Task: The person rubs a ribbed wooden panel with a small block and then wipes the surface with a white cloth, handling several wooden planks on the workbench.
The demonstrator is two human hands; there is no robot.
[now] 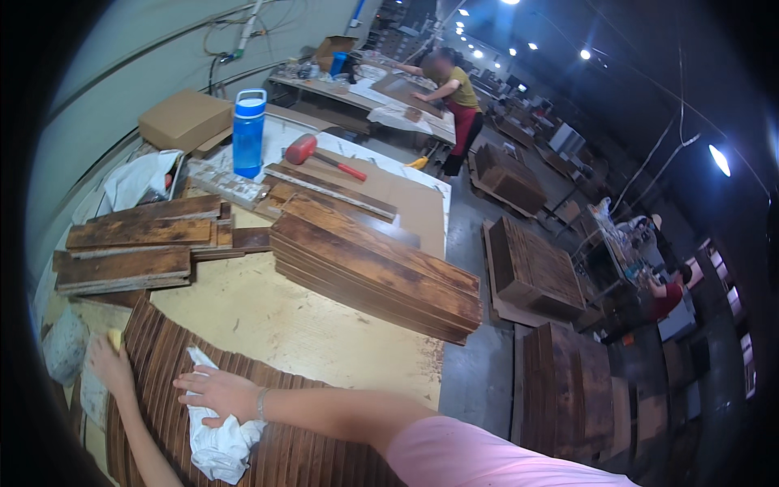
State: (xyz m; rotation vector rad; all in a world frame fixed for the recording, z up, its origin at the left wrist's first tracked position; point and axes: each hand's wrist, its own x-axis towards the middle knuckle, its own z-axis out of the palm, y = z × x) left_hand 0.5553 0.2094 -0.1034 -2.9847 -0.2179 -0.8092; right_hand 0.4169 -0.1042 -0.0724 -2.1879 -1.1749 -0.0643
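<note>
A ribbed panel of narrow dark brown wooden strips (154,349) lies in front of me, its far edge uneven. My right hand (215,394) presses a crumpled white cloth (219,450) onto the strips, fingers spread across it. By the panel's left edge is my left hand (112,369), with a small yellow piece (115,338) at its fingertips, seemingly gripped; its kind is unclear. A greyish rounded bundle (66,347) sits just left of that hand.
Beyond the panel stand stacked brown planks (373,268), with shorter boards (126,268) to their left. Farther back are a red mallet (302,149), a blue bottle (248,134) and a cardboard box (185,120). A co-worker (454,97) stands at another table; wood stacks (535,272) line the floor.
</note>
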